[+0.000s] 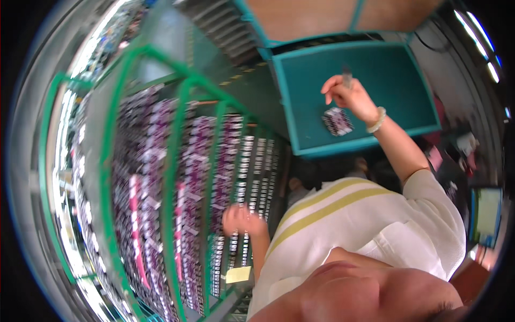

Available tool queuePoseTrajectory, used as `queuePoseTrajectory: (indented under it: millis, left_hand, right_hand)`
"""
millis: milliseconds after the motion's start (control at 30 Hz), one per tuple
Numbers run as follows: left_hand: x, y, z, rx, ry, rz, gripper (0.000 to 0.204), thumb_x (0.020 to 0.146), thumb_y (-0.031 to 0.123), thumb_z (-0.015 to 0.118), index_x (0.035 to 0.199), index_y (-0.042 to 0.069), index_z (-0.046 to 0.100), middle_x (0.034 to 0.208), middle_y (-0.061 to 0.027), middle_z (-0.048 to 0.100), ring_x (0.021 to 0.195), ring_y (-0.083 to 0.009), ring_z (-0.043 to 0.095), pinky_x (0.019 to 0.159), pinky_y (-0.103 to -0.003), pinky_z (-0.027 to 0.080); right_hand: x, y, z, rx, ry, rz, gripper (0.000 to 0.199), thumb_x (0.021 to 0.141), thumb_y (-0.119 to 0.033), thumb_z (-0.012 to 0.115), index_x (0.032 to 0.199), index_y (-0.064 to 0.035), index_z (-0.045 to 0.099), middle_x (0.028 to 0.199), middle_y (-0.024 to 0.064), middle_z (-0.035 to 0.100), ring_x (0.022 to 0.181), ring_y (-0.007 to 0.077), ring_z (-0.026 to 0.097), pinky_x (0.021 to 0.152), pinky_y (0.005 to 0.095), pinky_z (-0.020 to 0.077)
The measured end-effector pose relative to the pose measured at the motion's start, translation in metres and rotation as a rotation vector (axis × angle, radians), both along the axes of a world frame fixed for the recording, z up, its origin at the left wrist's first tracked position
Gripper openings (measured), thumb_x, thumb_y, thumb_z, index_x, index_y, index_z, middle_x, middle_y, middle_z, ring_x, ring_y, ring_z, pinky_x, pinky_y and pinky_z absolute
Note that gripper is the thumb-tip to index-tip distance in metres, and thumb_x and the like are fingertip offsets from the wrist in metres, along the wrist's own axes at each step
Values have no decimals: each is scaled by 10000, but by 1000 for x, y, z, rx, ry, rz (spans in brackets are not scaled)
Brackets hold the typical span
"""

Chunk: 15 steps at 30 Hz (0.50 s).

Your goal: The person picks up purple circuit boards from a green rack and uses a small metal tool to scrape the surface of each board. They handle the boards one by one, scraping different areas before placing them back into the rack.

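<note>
Above a dark green tabletop [383, 86], my right hand [348, 99] has curled fingers. A small, blurred grey strip-like thing [347, 78] shows at the fingers; its kind is unclear. Just below that hand lies a small block of purple, white and black parts [337, 122] on the green surface. On the left, my left hand [241, 219] is beside the rows of small purple, black and white parts [225, 161] in a rack. Motion blur smears its fingers, so whether it grips one of these parts cannot be told.
The green metal rack frame [170, 177] fills the left side, with a yellow note [238, 275] low on it. A raised teal rim [286, 102] borders the tabletop. Grey stairs [225, 29] stand beyond. At far right is a screen [486, 216].
</note>
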<state>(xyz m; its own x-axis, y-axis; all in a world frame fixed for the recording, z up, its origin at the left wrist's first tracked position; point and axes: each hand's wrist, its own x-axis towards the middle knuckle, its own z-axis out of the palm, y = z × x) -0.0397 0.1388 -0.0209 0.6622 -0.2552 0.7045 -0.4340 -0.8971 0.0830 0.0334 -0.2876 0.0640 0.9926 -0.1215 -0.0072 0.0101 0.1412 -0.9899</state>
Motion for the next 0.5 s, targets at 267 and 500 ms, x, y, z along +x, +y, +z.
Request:
queuePoseTrajectory:
  millis: [267, 500]
  left_hand:
    - [-46, -77, -286, 491, 1695, 56, 462, 868, 468, 489, 1070, 82, 642, 1186, -181, 588, 1161, -364, 514, 1015, -622, 221]
    - [-22, 7, -389, 688, 1864, -364, 437, 880, 419, 486, 1050, 55, 660, 1150, -202, 598, 1057, -368, 580, 896, -430, 457]
  right_hand:
    - [-188, -128, -181, -511, 561, -240, 201, 879, -90, 468, 921, -14, 650, 725, 97, 643, 726, 187, 619, 701, 320, 468]
    - [-352, -34, -399, -699, 883, -58, 338, 712, -382, 723, 802, -57, 712, 760, 139, 682, 771, 301, 663, 717, 387, 506]
